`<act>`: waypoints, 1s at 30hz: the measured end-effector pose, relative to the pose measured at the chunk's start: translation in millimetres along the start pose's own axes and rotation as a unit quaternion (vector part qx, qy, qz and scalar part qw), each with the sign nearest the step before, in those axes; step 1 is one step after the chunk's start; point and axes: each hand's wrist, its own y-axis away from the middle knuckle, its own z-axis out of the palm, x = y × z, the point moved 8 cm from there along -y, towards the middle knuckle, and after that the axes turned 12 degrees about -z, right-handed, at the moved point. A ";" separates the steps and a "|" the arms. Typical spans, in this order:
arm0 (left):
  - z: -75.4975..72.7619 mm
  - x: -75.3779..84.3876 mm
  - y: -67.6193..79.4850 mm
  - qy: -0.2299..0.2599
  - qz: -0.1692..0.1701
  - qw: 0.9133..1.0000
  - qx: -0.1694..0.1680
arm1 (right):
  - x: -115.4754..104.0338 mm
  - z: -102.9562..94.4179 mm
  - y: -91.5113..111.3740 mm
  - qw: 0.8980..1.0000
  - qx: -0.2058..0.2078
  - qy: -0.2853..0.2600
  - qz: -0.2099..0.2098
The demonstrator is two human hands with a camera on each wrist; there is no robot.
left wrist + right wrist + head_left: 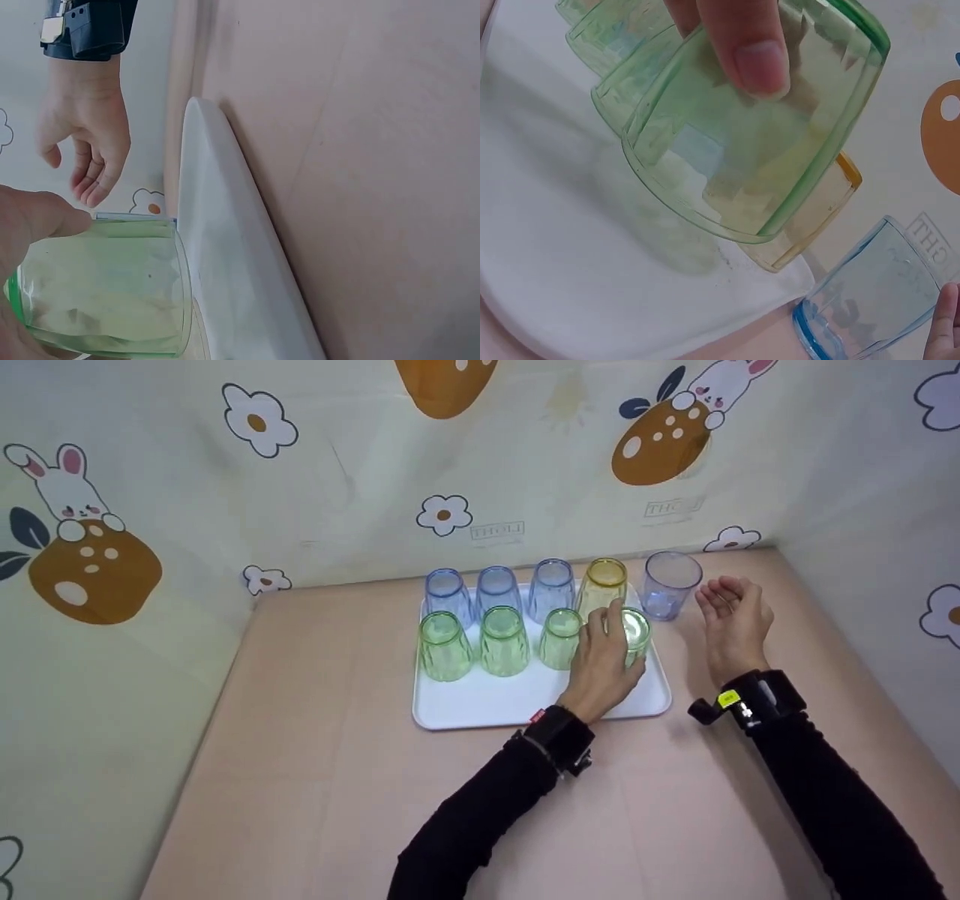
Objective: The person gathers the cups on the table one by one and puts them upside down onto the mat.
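Note:
My left hand (604, 667) grips a green glass (727, 142) at the right end of the front row, thumb on one side and fingers round the other. The glass is upside down, its rim close over the white tray (480, 706). My right hand (739, 622) is beside a blue glass (670, 581) that stands upright off the tray, past its back right corner. Its fingers are loosely bent, with nothing held. In the left wrist view, the right hand (90, 135) hangs beyond the green glass (105, 285).
Several upturned glasses stand on the tray: three more green ones (504, 641) in front, three blue ones (496, 592) and a yellow one (602, 585) behind. A printed cloth wall (360, 495) rises behind the pinkish tabletop (300, 720).

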 end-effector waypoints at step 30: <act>35.5 -8.2 -13.0 0.018 -0.063 0.998 0.006 | 10.6 -13.6 -5.7 0.999 0.011 0.045 0.006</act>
